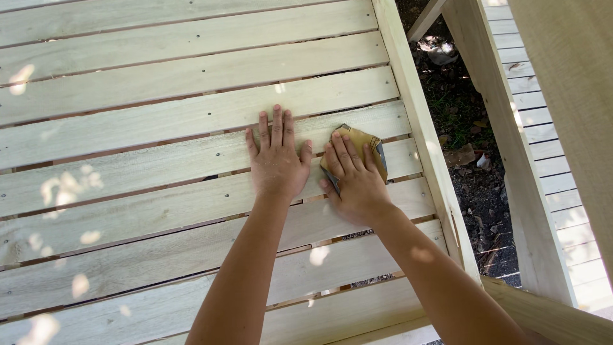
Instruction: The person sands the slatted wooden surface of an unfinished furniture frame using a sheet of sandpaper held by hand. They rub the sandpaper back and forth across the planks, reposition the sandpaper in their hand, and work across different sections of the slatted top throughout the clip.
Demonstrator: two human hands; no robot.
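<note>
Pale, unfinished wood fills most of the view: a slatted panel of long boards running left to right, with thin dark gaps between them and small screw heads dotted along the left side. Patches of dappled sunlight lie over the boards at the near left.

Right of the middle, the person's left hand lies flat, palm down, on the slats, fingers straight and close together, thumb held out to the right; it holds nothing. Just beside it, almost thumb to thumb, the right hand presses down on a folded piece of tan sandpaper. The fingers are spread over the sheet, pinning it flat against a slat rather than pinching it, and its far corner and right edge (showing a greyish side) stick out from under the fingertips. Both bare forearms come in from the near edge.

Farther right, a thicker side rail closes off the slat ends. Beyond it is a strip of dark ground scattered with dry leaves and scraps. At the far right stands another pale wooden frame, with a second set of short slats behind it.
</note>
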